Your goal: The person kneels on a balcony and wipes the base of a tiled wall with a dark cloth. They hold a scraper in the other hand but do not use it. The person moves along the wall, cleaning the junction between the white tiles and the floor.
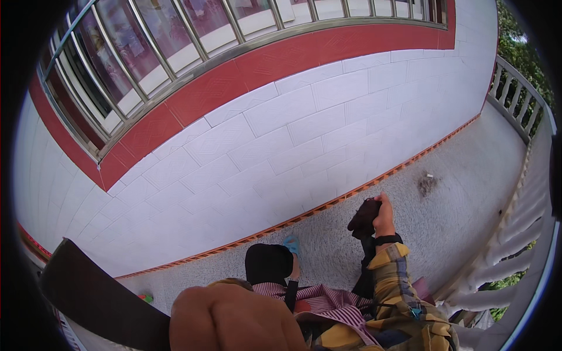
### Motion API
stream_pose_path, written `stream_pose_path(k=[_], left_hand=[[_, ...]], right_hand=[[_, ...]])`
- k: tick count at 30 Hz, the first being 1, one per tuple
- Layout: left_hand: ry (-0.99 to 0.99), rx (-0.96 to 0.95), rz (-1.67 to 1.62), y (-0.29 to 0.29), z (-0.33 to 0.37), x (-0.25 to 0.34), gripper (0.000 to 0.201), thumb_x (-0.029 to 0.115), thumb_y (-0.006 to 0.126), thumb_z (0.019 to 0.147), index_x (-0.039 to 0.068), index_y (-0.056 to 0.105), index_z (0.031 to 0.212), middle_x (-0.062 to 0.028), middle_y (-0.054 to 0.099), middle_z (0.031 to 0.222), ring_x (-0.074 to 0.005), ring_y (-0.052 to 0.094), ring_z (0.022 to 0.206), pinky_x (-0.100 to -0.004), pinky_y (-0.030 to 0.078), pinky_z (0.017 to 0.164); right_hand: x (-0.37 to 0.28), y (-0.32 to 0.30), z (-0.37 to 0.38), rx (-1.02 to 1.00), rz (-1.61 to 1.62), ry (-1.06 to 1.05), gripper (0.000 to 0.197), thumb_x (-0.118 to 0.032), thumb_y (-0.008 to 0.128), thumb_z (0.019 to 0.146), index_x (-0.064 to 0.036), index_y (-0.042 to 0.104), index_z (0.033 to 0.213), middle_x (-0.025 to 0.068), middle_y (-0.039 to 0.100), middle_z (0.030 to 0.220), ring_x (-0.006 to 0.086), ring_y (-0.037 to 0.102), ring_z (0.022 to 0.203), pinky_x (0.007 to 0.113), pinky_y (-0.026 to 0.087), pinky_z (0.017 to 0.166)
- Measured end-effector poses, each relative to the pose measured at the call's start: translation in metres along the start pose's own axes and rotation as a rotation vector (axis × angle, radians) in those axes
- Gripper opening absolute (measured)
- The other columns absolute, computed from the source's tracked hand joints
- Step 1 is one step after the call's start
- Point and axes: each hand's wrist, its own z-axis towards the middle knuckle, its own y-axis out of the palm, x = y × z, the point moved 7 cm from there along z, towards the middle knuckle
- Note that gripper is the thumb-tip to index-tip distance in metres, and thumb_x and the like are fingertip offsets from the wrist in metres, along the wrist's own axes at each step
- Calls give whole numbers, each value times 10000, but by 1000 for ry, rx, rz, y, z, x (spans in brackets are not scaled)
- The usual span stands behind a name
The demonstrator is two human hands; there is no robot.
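Very close to the camera at the lower middle, my left hand (228, 319) is a closed fist, its fingertips out of sight. Out of its left side sticks a dark, broad, flat blade-like piece (105, 292), widening toward its far end; I cannot make out its exact kind. Farther off, near the foot of the wall, my right hand (383, 216) is closed on a dark brown, lumpy thing (364, 217). Its kind is unclear. Below that hand a dark strip (367, 253) runs down along the plaid yellow sleeve (395, 275).
A white tiled wall (328, 117) with a red-framed, barred window rises ahead. Right of the grey speckled floor (468, 146) runs a white balustrade (497, 257). A blue slipper (291, 244) is on my foot. Striped cloth (328, 301) covers my lap. Dark debris (427, 186) lies ahead.
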Motion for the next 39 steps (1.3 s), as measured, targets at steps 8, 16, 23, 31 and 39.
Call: stream_pose_path(k=[8,16,23,31,39], left_hand=[[17,-319,-74,4,-4,-6,261,200,633,977,-44,680,898,-230,646,833,-188,521,483,-288,344,410],[32,411,345,-110,-121,6,333,291,543,997,-26,603,917,-167,617,715,-155,559,443,-294,449,377],[-542,1173,600,-247,-307,-41,218,176,567,982,-22,627,913,-130,655,720,-167,552,421,-272,452,398],[-679,1311,471,-312,-364,-75,243,149,547,996,-45,655,899,-145,666,671,-179,542,386,-297,444,366],[-777,1338,479,-335,-356,-76,244,155,546,993,-66,629,932,-174,656,661,-190,531,367,-301,452,350]], right_hand=[[7,0,6,34,-21,-4,294,-352,620,942,-126,584,758,47,582,744,195,574,717,348,485,654],[-7,21,-7,-65,-124,-88,76,-128,592,899,-75,594,844,52,602,800,186,604,773,334,512,704],[-106,140,-31,-409,-328,-427,245,37,482,920,-25,526,1153,124,670,987,172,659,881,270,514,792],[-232,307,-38,-397,-599,-1327,229,-68,509,992,-84,553,1217,56,598,943,143,549,812,290,474,759],[-262,380,-6,-147,-636,-1739,201,-92,528,995,-125,513,1192,177,703,978,380,691,889,391,536,796]])
